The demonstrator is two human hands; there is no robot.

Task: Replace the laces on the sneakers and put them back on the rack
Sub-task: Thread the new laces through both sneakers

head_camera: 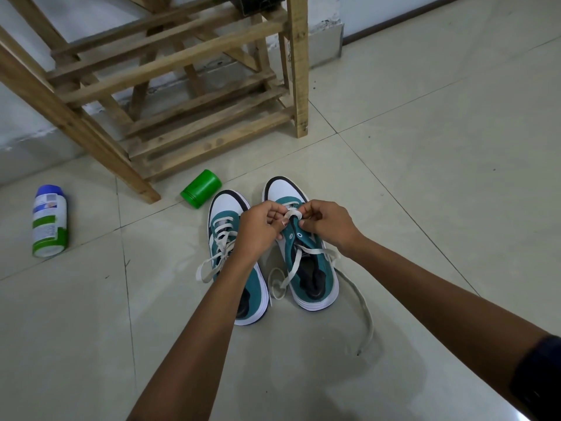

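Two teal-and-white sneakers stand side by side on the tiled floor (425,147), toes toward the wooden rack (182,95). The left sneaker (226,235) is laced, its bow loose over the tongue, partly hidden under the left forearm. Both hands meet over the front eyelets of the right sneaker (303,253). The left hand (261,224) and the right hand (326,221) each pinch the cream lace (291,214) between curled fingers, just above the tongue. The lace's loose ends trail back across the shoe onto the floor, one curling far to the right. A green jar (201,189) lies near the left toe; a bottle (49,220) lies well apart to the left.
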